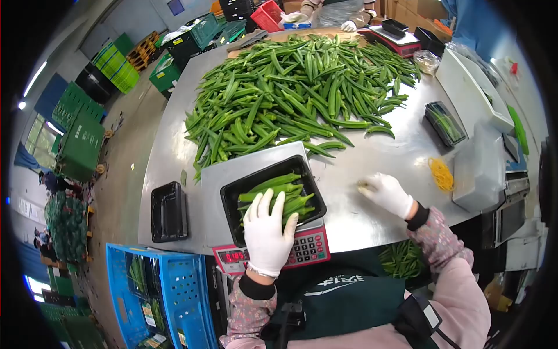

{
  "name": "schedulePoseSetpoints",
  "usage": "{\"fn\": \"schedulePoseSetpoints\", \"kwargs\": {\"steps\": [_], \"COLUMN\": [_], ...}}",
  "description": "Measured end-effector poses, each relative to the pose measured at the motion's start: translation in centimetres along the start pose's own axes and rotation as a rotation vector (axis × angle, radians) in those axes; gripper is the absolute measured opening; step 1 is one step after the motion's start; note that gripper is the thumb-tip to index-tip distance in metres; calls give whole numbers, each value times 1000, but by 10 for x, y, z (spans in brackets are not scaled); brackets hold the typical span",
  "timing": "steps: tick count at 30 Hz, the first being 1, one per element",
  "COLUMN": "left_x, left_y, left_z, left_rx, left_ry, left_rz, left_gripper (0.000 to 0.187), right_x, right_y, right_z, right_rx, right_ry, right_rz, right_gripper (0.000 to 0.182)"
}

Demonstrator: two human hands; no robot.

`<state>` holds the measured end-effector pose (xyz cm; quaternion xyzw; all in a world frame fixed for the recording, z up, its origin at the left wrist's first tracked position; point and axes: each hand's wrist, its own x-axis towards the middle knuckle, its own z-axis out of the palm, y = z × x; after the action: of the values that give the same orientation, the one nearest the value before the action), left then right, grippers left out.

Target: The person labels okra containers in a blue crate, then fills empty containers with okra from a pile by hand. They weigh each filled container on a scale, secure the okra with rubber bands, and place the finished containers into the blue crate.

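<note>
My left hand (269, 235), in a white glove, lies with its fingers spread on the okra (296, 203) in a black tray (318, 210). That tray rests on a red scale (317, 245) with a metal plate and a lit red display, partly covered by my hand. To the right, my right hand (388, 193), also gloved, hovers over the metal table with its fingers drawn together; whether anything small is between them is hidden. A large pile of okra (302, 87) spreads beyond the scale.
An empty black tray (169, 212) lies left of the scale. Blue crates (189, 291) stand below the table's left edge. On the right are a packed tray (444, 123), yellow rubber bands (441, 174) and a clear bin (479, 168). Another person's gloved hand (348, 26) shows at the far edge.
</note>
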<state>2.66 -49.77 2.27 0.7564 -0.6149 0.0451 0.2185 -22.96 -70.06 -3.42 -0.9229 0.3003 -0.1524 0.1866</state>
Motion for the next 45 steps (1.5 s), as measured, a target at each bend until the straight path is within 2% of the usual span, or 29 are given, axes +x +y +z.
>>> {"fn": "schedulePoseSetpoints", "kwargs": {"steps": [2, 5, 7, 8, 10, 11, 13, 15, 17, 19, 22, 25, 27, 29, 31, 33, 35, 36, 39, 41, 43, 45], "left_x": [-2, -4, -3, -2, -2, -3, -5, -13, -25, -35, -44, -53, -58, -63, -67, -71, -75, -77, -85, -91, -98, -103], "left_y": [-2, -3, -4, -4, -6, -6, -7, -8, -14, -20, -29, -32, -33, -34, -34, -34, -34, -35, -40, -44, -50, -59], "left_z": [0, 1, 0, -1, -3, -4, -8, -17, -20, -23, -23, -26, -30, -32, -32, -33, -35, -37, -39, -41, -43, -44], "left_rx": [-16, -7, 13, -1, -13, 3, 15, 23, 3, 24, 53, 65, 67, 71, 69, 65, 76, 79, 92, 101, 110, 145], "left_ry": [10, 14, -1, -25, -52, -27, -2, 141, 242, 280, 329, 366, 387, 391, 405, 411, 420, 423, 447, 460, 470, 514], "left_rz": [-30, 1, 14, 6, -4, 22, 48, 40, 27, -6, -32, -68, -96, -107, -106, -108, -118, -120, -139, -160, -182, -212], "left_gripper": [45, 44, 43, 43, 43, 42, 41, 40, 36, 31, 27, 27, 27, 28, 27, 27, 27, 27, 28, 28, 28, 28], "right_x": [35, 97, 136, 140, 144, 143, 133, 121, 108, 91, 79, 79, 85, 94, 104, 113, 121, 128, 131, 129, 117, 107], "right_y": [6, 16, 32, 36, 41, 44, 47, 53, 58, 42, 30, 9, -17, -42, -77, -106, -120, -125, -131, -127, -120, -110], "right_z": [18, 48, 82, 90, 99, 102, 100, 90, 72, 44, 31, 21, 7, 10, 12, 11, 20, 26, 21, 16, 6, 6], "right_rx": [55, 128, -61, -54, -221, -218, -149, -135, 1206, 1294, 1360, 1228, 722, 659, 555, 490, 300, 341, 470, 528, 640, 603], "right_ry": [167, 227, 409, 406, 184, 183, 216, 223, -158, -167, -153, -99, 7, 15, 326, 228, 205, 233, 286, 330, 283, 276], "right_rz": [45, 50, -141, -139, -79, -79, 53, 76, 679, 736, 711, 592, 385, 336, -131, -224, -341, -418, -390, -300, -186, -161], "right_gripper": [19, 24, 30, 30, 34, 34, 29, 25, 25, 29, 29, 30, 29, 27, 26, 26, 27, 28, 29, 30, 30, 31]}}
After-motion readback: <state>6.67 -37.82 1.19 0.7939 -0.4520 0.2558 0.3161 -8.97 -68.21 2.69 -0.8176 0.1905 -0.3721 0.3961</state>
